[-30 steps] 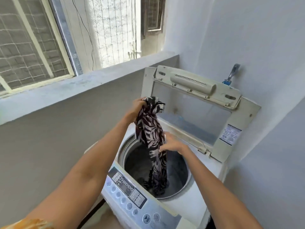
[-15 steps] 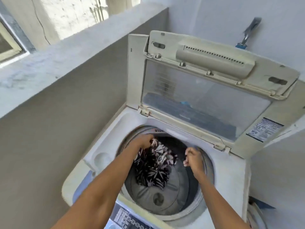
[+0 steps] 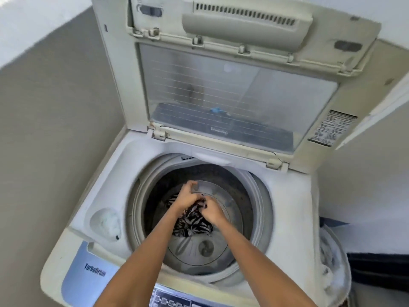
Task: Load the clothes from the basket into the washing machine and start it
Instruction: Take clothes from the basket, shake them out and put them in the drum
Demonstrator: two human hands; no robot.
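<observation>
1. We press a black-and-white patterned garment (image 3: 192, 222) onto the floor of the washer drum (image 3: 247, 209).
2. Our left hand (image 3: 188, 199) and right hand (image 3: 213, 210) curl around its bunched top.
3. The lid (image 3: 232, 89) stands open; the control panel (image 3: 170, 301) looks untouched, so closing and starting remain, we judge.

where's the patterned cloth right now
In the head view the cloth is down inside the washer drum, left of centre, with the left hand and right hand gripping its top.

Both forearms reach forward and down, converging; the left hand (image 3: 187, 198) and right hand (image 3: 212, 211) meet, fingers curled, gripping.
</observation>
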